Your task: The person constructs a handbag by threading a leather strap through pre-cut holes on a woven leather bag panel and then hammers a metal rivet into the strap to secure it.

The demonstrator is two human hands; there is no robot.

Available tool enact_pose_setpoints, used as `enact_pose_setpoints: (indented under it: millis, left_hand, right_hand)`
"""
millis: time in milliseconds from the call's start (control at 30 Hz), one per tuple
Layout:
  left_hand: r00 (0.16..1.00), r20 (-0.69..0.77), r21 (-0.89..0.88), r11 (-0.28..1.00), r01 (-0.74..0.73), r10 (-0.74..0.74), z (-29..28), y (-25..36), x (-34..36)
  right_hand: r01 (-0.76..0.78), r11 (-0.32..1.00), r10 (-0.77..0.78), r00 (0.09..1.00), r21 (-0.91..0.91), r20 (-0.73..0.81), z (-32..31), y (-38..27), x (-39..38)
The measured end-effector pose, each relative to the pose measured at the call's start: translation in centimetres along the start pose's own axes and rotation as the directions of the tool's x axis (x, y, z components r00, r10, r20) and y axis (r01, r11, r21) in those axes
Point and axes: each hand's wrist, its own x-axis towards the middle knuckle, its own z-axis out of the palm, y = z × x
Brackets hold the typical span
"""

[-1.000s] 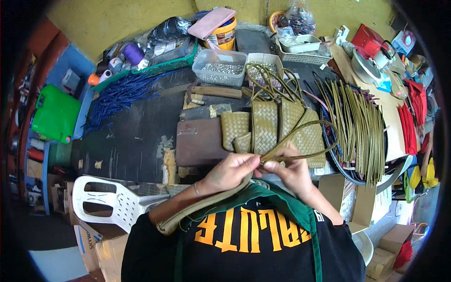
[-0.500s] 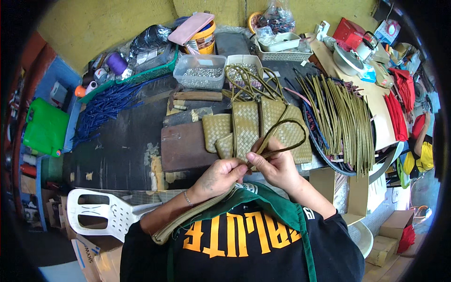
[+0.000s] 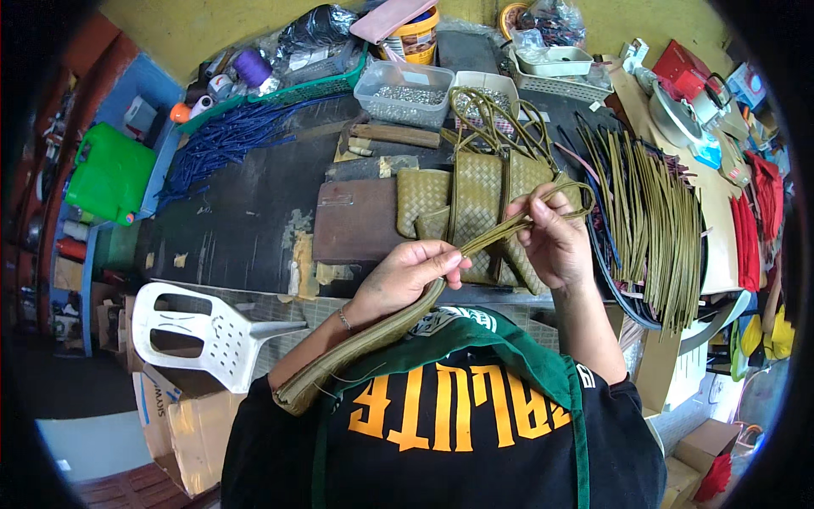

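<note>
My left hand (image 3: pixel 412 276) is closed around a long bundle of thin olive straps (image 3: pixel 343 369) that runs back over my left forearm and the green apron (image 3: pixel 526 348). My right hand (image 3: pixel 555 233) pinches the straps near their looped end, stretched up and rightward from my left hand. Behind them, olive woven pouches (image 3: pixel 421 188) with looped cords lie on the dark worktable (image 3: pixel 229 229), beside a brown board (image 3: pixel 356 216).
Blue cords (image 3: pixel 220 140) and a large pile of olive straps (image 3: pixel 644 229) flank the pouches. Behind are tubs of metal bits (image 3: pixel 403 89) and a green basket (image 3: pixel 297 93). A white plastic chair (image 3: pixel 195 331) stands front left, a green jerrycan (image 3: pixel 110 170) at far left.
My right hand has moved up and to the right, away from my left hand, drawing the looped straps out straighter. My left hand has stayed around the bundle, a little higher.
</note>
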Motion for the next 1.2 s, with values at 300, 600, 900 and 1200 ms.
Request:
enact_pose_setpoints:
  millis: [300, 600, 900, 1200]
  left_hand:
    - [0.999, 0.033, 0.220, 0.975, -0.036, 0.029, 1.9, -1.8, -1.2]
    - [0.758, -0.628, -0.323, 0.826, -0.462, 0.178, -1.4, -5.4, -6.0]
    - [0.826, -0.434, -0.196, 0.857, -0.476, 0.360, -2.2, -7.3, -2.4]
    - [0.687, -0.682, 0.068, 0.957, -0.281, 0.250, -0.7, -8.9, -0.6]
  right_hand:
    - [0.243, 0.911, -0.019, 0.830, -0.332, 0.557, 0.2, -3.3, -0.5]
    - [0.395, -0.087, -0.003, 0.918, -0.915, 0.397, -6.9, -1.4, -1.3]
    - [0.039, -0.166, -0.276, 0.958, -0.985, 0.084, -14.2, -3.0, -6.6]
    - [-0.079, -0.473, -0.309, 0.947, -0.877, 0.081, -16.1, -1.0, -10.9]
